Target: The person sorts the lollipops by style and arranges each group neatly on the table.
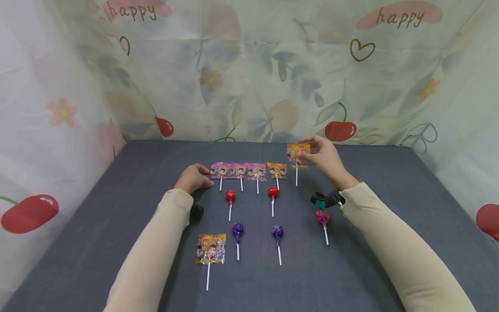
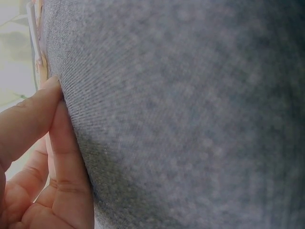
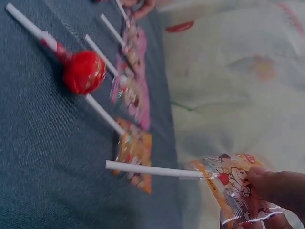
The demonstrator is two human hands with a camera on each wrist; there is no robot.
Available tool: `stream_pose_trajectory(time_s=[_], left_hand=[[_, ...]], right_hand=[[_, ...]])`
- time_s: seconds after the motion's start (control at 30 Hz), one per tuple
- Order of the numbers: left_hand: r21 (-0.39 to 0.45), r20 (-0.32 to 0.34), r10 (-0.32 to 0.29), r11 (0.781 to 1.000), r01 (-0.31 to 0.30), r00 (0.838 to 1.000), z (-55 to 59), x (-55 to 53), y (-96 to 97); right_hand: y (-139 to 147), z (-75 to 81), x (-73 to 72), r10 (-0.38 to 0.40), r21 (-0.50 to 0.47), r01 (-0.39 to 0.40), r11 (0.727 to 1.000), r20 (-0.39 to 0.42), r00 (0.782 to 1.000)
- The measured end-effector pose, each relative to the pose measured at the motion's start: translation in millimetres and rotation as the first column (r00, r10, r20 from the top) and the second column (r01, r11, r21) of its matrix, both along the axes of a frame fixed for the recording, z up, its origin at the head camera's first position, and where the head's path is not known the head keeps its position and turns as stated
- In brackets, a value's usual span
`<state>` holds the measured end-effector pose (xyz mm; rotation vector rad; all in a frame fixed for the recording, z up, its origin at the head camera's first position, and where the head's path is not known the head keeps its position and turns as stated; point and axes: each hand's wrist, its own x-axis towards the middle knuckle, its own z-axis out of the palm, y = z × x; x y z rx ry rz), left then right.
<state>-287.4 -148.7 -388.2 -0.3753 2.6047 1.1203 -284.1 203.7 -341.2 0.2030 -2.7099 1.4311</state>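
In the head view my right hand pinches a lollipop in a flat yellow wrapper between thumb and fingers, its white stick pointing down. Close up in the right wrist view, the thumb presses on that printed wrapper. My left hand rests on the table, fingertips right at the left end of a row of pink-wrapped lollipops. Another yellow-wrapped lollipop lies at that row's right end, just left of the held one. The left wrist view shows mostly grey cloth beside the left fingers.
Nearer me lie two red lollipops, two purple ones, and a pink ball-shaped one by the right wrist. A yellow-wrapped lollipop lies at front left. Behind the grey table hangs a printed curtain.
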Motion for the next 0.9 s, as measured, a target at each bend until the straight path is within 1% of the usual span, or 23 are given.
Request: stream_pose_trajectory(time_s=[0.2, 0.3, 0.33, 0.47, 0.6, 0.7, 0.77, 0.9], left_hand=[[-0.003, 0.000, -0.003, 1.000, 0.003, 1.000, 1.3, 1.5, -0.5], [-0.014, 0.001, -0.005, 1.000, 0.005, 1.000, 2.1, 1.2, 0.1], [-0.024, -0.007, -0.001, 1.000, 0.001, 1.000, 3.1, 1.8, 1.2], [-0.027, -0.002, 0.010, 1.000, -0.010, 1.000, 2.4, 0.7, 2.8], [-0.024, -0.002, 0.005, 1.000, -0.005, 1.000, -1.1, -2.0, 2.0], [-0.033, -0.010, -0.002, 0.999, 0.002, 1.000, -1.7, -2.1, 1.6], [-0.030, -0.007, 0.000, 1.000, 0.000, 1.000, -1.4, -1.7, 1.4], [-0.019, 0.004, 0.013, 1.000, -0.013, 1.000, -0.6, -0.4, 0.8]], right_hand=[[2.2, -15.4, -15.7, -0.049, 0.027, 0.046, 0.999, 0.105, 0.993], [4.5, -21.0, -19.8, -0.065, 0.039, 0.060, 0.997, 0.160, 0.985], [5.4, -22.9, -20.8, -0.071, 0.041, 0.065, 0.997, 0.179, 0.981], [8.2, -28.9, -22.3, -0.076, 0.029, 0.071, 0.997, 0.235, 0.969], [8.9, -34.8, -23.9, -0.106, 0.032, 0.101, 0.994, 0.269, 0.957], [8.3, -39.4, -26.2, -0.125, 0.043, 0.118, 0.992, 0.293, 0.948], [8.0, -42.3, -27.9, -0.128, 0.058, 0.116, 0.992, 0.299, 0.945], [6.4, -46.7, -29.8, -0.124, 0.124, 0.091, 0.988, 0.296, 0.947]])
